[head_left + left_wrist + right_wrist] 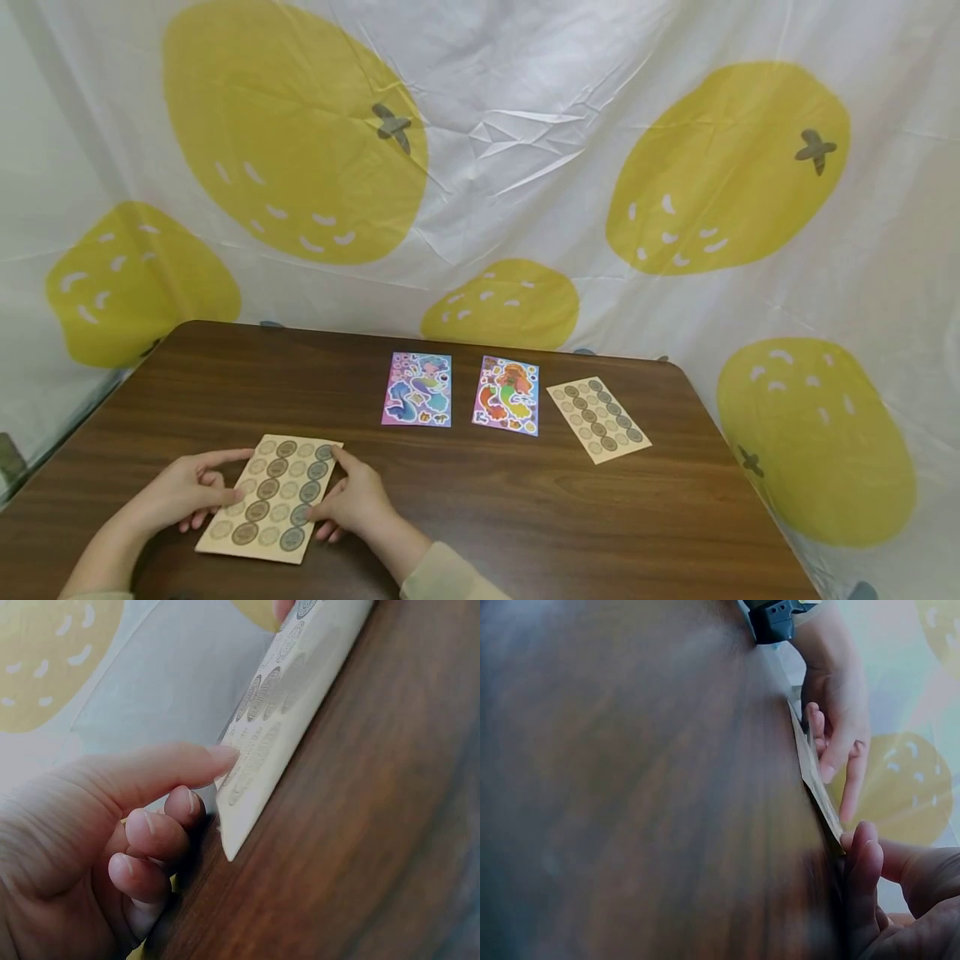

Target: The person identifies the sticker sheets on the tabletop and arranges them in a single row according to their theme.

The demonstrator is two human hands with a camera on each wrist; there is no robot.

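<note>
A tan sticker sheet (288, 475) with rows of round, coin-like seals is at the front left of the table, between both hands. My left hand (187, 492) holds its left side. The left thumb lies on the face and the index finger reaches to the upper left edge; the other fingers are curled beside it. My right hand (356, 496) holds the right side, thumb on the face and index finger at the upper right corner. In the left wrist view, the sheet (262, 727) runs close along the tabletop. The right wrist view shows it edge-on.
Farther back on the brown wooden table (465, 508) lie a blue-purple mermaid sticker sheet (417, 390) and an orange-green mermaid sheet (506, 396). Right of them, a second tan seal sheet (600, 419) lies at a slant. A white curtain (517, 200) with yellow fruit hangs behind the table.
</note>
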